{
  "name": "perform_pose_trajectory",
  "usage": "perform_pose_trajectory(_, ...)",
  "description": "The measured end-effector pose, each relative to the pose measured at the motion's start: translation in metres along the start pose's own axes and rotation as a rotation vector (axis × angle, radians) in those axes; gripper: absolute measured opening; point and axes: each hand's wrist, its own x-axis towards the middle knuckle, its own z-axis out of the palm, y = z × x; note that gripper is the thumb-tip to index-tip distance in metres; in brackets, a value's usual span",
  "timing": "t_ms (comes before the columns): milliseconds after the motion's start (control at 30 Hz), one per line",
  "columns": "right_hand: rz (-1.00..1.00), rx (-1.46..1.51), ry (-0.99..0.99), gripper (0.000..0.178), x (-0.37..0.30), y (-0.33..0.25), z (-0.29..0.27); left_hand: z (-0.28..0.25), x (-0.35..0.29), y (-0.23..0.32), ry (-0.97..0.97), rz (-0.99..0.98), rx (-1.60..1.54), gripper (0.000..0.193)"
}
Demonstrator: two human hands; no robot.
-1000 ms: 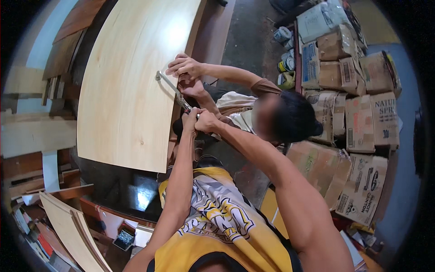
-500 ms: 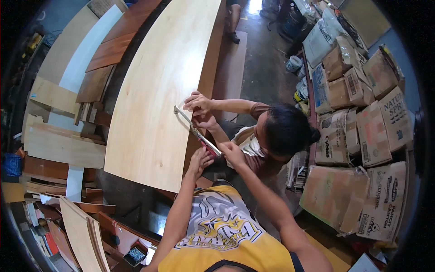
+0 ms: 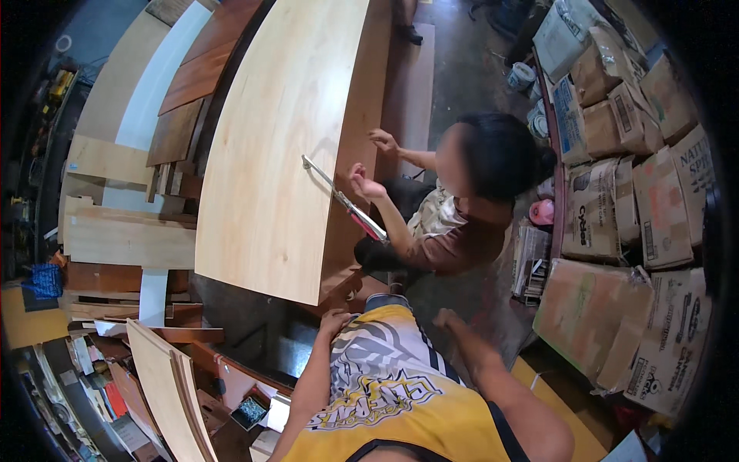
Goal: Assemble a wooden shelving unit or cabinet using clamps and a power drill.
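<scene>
My left hand point(image 3: 333, 322) is drawn back beside my left thigh, just below the near corner of the pale wood cabinet point(image 3: 285, 138). Out to the right of my lap is my right hand point(image 3: 446, 319), away from the cabinet. The fingers of both hands are too small and turned under to read, and neither hand shows a tool. Locking pliers with long clamp jaws point(image 3: 319, 172) and red on the handles straddle the cabinet's right edge, one jaw tip resting on the pale top face. Nobody's hand grips them.
A co-worker point(image 3: 462, 200) crouches right of the cabinet, both hands raised near its brown side. Stacked cardboard boxes point(image 3: 593, 316) line the right. Wood boards point(image 3: 131, 239) lie along the left, and more panels point(image 3: 165, 377) lean at the lower left. Another person's foot point(image 3: 412, 35) shows far off.
Both my hands have left the locking pliers and come back toward my body. The co-worker's hands have moved off the pliers to the right. The pliers stay on the edge.
</scene>
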Motion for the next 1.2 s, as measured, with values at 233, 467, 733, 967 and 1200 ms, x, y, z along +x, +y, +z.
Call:
perform_pose_trajectory(233, -0.166, 0.112, 0.207, 0.039, 0.008, -0.056, -0.059, 0.0, -0.024, 0.025, -0.024, -0.156, -0.398, 0.03)
perform_pose_trajectory(467, -0.581, 0.086, 0.182, 0.034, -0.039, -0.191, -0.082, -0.013, -0.011, 0.018, -0.03, -0.083, -0.417, 0.035)
perform_pose_trajectory(733, -1.116, 0.107, 0.176, 0.02, -0.106, -0.345, -0.023, -0.067, -0.003, -0.057, -0.07, -0.068, -0.063, 0.049)
perform_pose_trajectory(967, -1.021, 0.122, 0.714, 0.015, -0.125, -0.471, -0.032, -0.141, 0.025, -0.137, 0.009, -0.072, -0.674, 0.026)
perform_pose_trajectory(1200, -0.79, -0.207, 1.279, 0.026, -0.073, -0.55, -0.03, -0.214, 0.015, -0.244, 0.101, -0.02, -0.898, 0.008)
